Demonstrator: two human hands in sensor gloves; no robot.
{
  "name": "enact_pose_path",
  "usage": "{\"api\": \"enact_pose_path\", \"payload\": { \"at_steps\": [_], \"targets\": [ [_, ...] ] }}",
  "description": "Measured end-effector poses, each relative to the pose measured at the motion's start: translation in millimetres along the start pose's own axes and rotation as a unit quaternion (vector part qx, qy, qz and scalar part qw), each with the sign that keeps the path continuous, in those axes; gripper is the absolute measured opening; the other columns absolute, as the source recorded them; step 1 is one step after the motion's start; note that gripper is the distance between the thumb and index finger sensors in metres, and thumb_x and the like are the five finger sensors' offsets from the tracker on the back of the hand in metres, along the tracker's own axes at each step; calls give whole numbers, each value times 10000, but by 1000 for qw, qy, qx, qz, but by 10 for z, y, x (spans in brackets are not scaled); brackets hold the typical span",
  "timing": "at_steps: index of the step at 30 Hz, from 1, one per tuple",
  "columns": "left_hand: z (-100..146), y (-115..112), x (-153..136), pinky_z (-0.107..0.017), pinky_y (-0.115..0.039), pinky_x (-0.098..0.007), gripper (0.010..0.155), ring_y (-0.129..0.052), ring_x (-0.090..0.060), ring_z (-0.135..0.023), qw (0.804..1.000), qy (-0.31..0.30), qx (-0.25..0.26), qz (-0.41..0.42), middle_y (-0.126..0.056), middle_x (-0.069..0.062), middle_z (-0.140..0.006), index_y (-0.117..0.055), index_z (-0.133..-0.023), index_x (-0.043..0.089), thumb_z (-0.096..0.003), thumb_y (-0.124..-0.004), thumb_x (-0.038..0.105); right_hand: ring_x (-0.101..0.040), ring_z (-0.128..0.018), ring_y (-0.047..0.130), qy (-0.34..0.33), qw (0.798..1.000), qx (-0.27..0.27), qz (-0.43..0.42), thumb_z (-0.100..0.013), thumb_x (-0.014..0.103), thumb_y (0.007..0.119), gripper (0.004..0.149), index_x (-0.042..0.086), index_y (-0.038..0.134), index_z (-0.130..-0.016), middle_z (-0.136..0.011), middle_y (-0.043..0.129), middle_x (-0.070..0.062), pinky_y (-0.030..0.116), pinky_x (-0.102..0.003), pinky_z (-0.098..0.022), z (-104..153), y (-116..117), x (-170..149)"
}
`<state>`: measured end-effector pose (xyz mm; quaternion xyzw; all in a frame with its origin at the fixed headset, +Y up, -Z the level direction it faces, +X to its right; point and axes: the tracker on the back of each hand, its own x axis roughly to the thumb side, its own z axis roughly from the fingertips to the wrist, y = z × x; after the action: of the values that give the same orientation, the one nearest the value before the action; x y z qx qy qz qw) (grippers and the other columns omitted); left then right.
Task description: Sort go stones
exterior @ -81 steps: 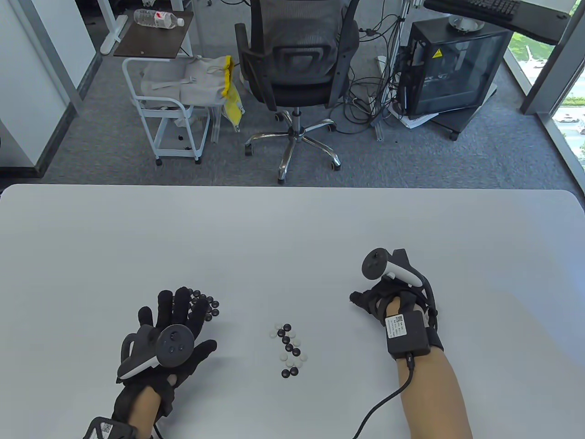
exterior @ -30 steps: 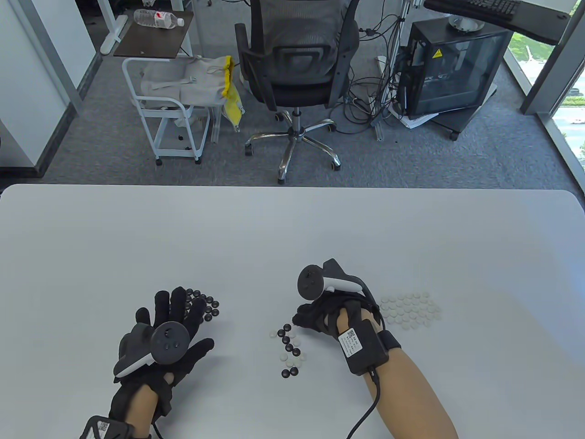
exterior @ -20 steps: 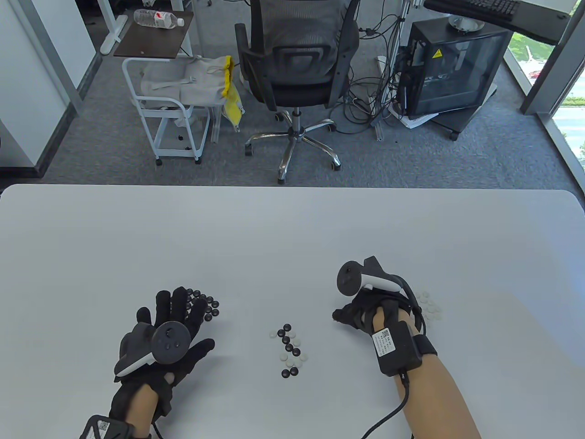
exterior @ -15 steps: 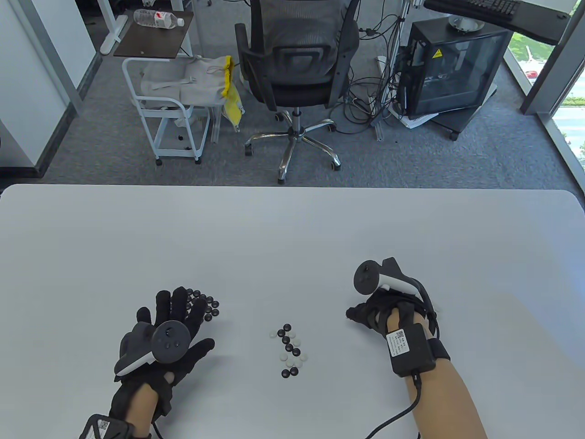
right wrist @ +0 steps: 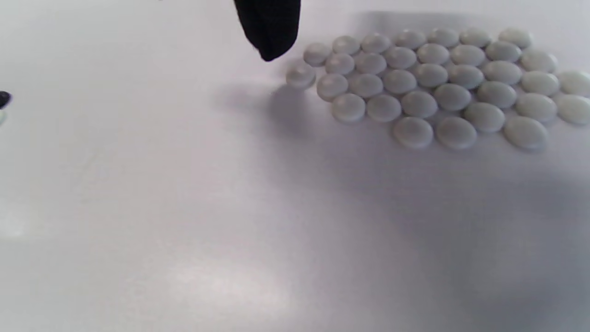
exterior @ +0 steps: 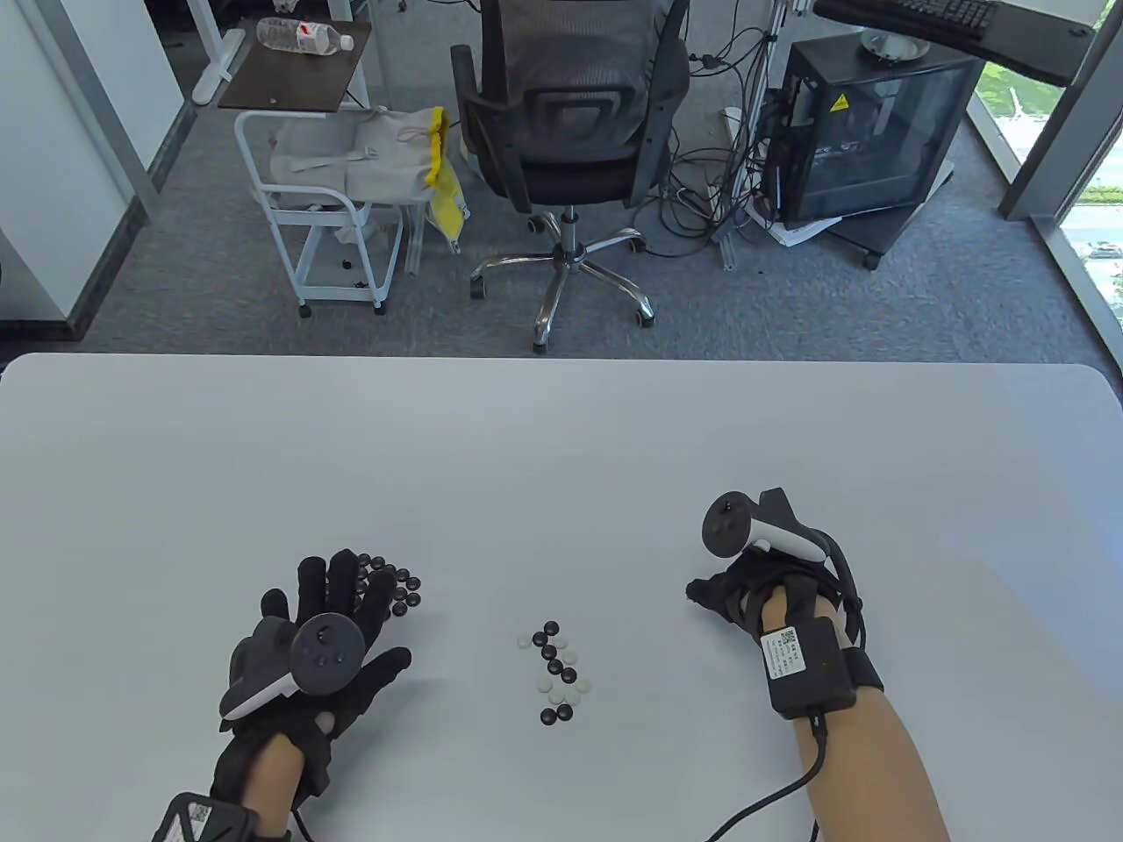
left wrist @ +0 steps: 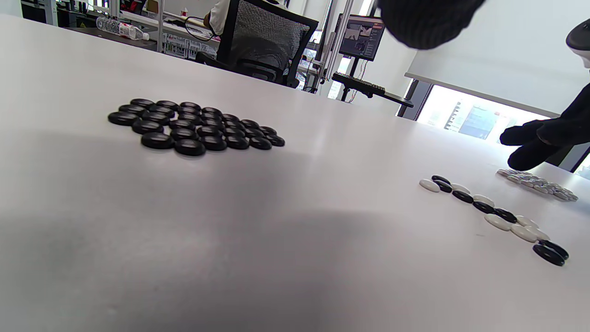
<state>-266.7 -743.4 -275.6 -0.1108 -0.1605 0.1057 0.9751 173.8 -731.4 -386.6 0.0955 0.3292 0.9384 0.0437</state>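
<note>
- Stones still unsorted lie in a short mixed string at the middle of the desk, black and white alternating, its long axis running roughly twelve to six.
- Black stones already sorted sit in a tight patch under and just past my left hand, whose fingers lie flat and spread, holding nothing.
- White stones form their own patch beneath my right hand; in the table view the hand hides them.
- One right fingertip hangs just beside the nearest white stone at the patch's edge. I cannot tell whether the right fingers are pinching anything; from above they look loosely curled.
- From my right hand the mixed string lies toward nine o'clock and slightly nearer me; from my left hand it lies toward three o'clock.
- Both hands are about equally far from it; I judge the next pick goes by colour.
</note>
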Motion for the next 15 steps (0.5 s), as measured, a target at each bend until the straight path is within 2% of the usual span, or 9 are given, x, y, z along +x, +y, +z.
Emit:
{"api": "enact_pose_path", "payload": {
  "at_steps": [4, 8, 15],
  "targets": [
    [-15, -12, -5, -550, -26, -818, 819, 144, -527, -955, 1000, 2, -5, 0, 107, -268, -1136, -153, -1170, 187, -573, -582, 548, -656, -950, 39, -66, 998, 3, 22, -595, 484, 575, 628, 94, 752, -1054, -1142, 174, -381, 154, -892, -577, 96, -65, 318],
    [-21, -19, -5, -550, -28, -818, 816, 141, -527, -956, 1000, 4, -6, -1, 102, -267, -1138, -158, -1170, 187, -573, -581, 549, -660, -952, 58, -138, 990, 24, 22, -596, 485, 579, 628, 84, 793, -1029, -1145, 197, -377, 176, -894, -580, 125, -18, 650],
    [-23, -20, -4, -550, -29, -818, 817, 139, -528, -957, 1000, 3, -6, -1, 101, -269, -1138, -158, -1170, 187, -573, -582, 549, -660, -950, 49, -187, 980, 54, 50, -595, 489, 573, 628, 100, 746, -1056, -1142, 169, -379, 178, -895, -582, 38, 164, 1062]
  ]
}}
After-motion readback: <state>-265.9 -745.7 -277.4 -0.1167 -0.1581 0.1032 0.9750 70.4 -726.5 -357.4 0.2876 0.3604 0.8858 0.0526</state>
